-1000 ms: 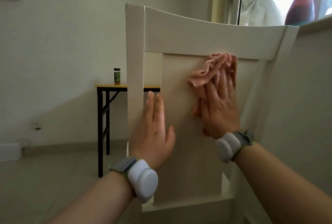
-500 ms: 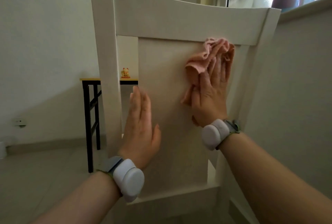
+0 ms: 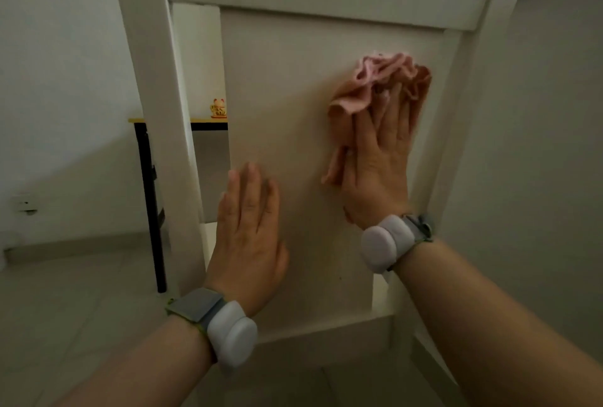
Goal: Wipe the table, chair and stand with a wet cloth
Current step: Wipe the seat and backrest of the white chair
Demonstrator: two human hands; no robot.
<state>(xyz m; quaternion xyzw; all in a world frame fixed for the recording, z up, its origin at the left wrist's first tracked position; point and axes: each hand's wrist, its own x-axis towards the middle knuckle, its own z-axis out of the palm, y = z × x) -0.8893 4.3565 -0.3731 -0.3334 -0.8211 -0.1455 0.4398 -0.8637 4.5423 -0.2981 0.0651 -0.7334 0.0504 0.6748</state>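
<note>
The back of a cream-white wooden chair [image 3: 287, 86] fills the view, its wide centre panel facing me. My right hand [image 3: 380, 161] presses a crumpled pink cloth [image 3: 381, 80] flat against the upper right of that panel, fingers spread over the cloth. My left hand [image 3: 249, 236] lies flat and open on the lower left of the panel, holding nothing. Both wrists carry white bands.
Behind the chair stands a table [image 3: 202, 120] with a yellow top and black legs, a small cat figurine [image 3: 218, 108] on it. White walls rise left and right, a wall socket [image 3: 26, 205] sits low on the left, and pale tiled floor [image 3: 65, 308] lies below.
The view has come closer and dropped, so the chair's top rail runs out of frame. My right hand with the cloth has slid a little down the panel. My left hand stays flat.
</note>
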